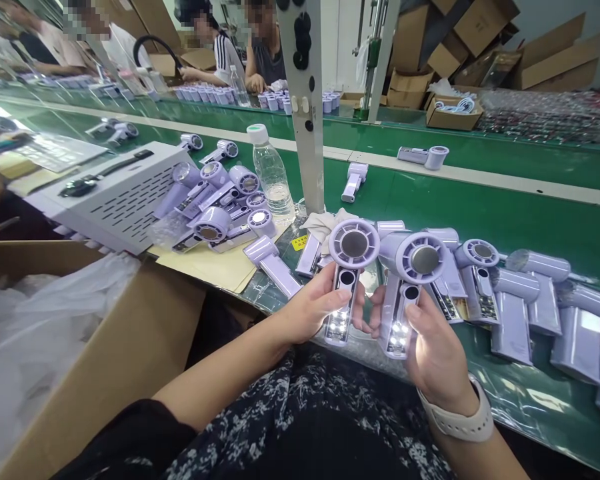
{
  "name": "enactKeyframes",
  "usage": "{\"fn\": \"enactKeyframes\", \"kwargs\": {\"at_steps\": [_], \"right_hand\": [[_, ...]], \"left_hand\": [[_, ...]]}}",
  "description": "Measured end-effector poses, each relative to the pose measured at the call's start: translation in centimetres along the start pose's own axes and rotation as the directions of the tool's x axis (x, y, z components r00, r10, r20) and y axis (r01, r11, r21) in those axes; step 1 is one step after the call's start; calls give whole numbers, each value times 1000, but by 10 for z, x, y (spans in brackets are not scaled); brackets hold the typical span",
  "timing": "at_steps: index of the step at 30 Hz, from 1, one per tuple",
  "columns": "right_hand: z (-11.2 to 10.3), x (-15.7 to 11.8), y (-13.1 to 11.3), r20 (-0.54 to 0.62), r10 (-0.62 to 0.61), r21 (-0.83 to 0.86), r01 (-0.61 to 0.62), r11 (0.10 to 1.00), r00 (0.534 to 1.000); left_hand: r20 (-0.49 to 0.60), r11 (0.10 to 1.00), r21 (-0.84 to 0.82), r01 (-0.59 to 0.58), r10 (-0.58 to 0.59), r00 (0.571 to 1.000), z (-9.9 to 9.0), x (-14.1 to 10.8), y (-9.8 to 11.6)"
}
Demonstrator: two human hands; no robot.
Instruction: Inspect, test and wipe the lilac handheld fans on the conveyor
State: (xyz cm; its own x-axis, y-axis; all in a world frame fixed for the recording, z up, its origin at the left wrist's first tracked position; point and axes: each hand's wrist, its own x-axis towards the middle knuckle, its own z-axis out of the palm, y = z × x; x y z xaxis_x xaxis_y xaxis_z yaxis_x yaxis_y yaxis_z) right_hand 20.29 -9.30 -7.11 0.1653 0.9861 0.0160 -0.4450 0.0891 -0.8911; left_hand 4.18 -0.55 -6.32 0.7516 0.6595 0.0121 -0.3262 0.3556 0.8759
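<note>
My left hand (320, 303) is closed round the handle of a lilac handheld fan (354, 245), its round slotted head facing up toward me. Beside it, my right hand (437, 347) grips a second lilac handheld fan (423, 259) by the handle, thumb on the front near a dark round spot. White light shines from both handles' fronts. The two fans are held upright and close together over the bench edge. More lilac fans (513, 327) lie in rows to the right of my right hand. A single fan (275, 267) lies left of my left hand, near a crumpled cloth (327, 225).
A fan pile (215, 200) sits beside a vented metal box (130, 193). A water bottle (273, 173) stands by a metal post (307, 120). The green conveyor (505, 207) carries scattered fans. A carton (105, 333) with plastic bags is at lower left. People work across the line.
</note>
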Motion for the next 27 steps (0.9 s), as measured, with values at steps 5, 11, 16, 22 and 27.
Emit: {"fn": "enactKeyframes", "kwargs": {"at_steps": [5, 11, 16, 22, 27], "right_hand": [[0, 0, -2, -95, 15, 51, -10, 999, 995], [1, 1, -5, 32, 153, 233, -156, 960, 988], [9, -6, -10, -14, 160, 333, -146, 931, 987], [16, -10, -23, -93, 100, 316, -66, 946, 991], [21, -4, -34, -14, 261, 392, -234, 890, 965]], "left_hand": [[-141, 991, 130, 8, 10, 990, -2, 2, -1], [-243, 992, 123, 6, 25, 970, 7, -4, 2], [-243, 991, 122, -55, 84, 966, 16, -18, 14], [-200, 998, 32, -45, 50, 979, 24, -24, 29], [-44, 980, -172, 98, -106, 993, 22, -16, 27]]}}
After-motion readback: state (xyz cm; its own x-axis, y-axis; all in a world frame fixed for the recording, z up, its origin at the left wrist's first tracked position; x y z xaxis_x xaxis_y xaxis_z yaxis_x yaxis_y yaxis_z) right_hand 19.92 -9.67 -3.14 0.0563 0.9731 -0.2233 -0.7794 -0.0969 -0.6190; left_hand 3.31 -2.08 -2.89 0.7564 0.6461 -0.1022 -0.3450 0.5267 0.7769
